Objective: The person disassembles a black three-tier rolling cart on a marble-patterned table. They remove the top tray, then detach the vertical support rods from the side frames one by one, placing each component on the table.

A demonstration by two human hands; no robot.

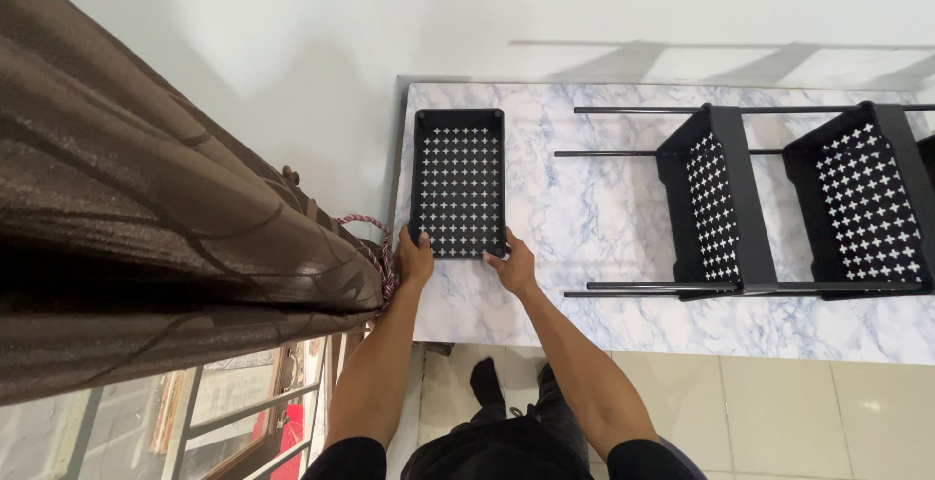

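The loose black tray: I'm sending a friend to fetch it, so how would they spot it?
Find the marble-patterned table against the white wall. At its left end, near the brown curtain, a shallow black tray with cross-shaped holes lies flat, held at its near edge by the left hand and right hand. The other trays sit fixed in a rod frame; this one lies alone.
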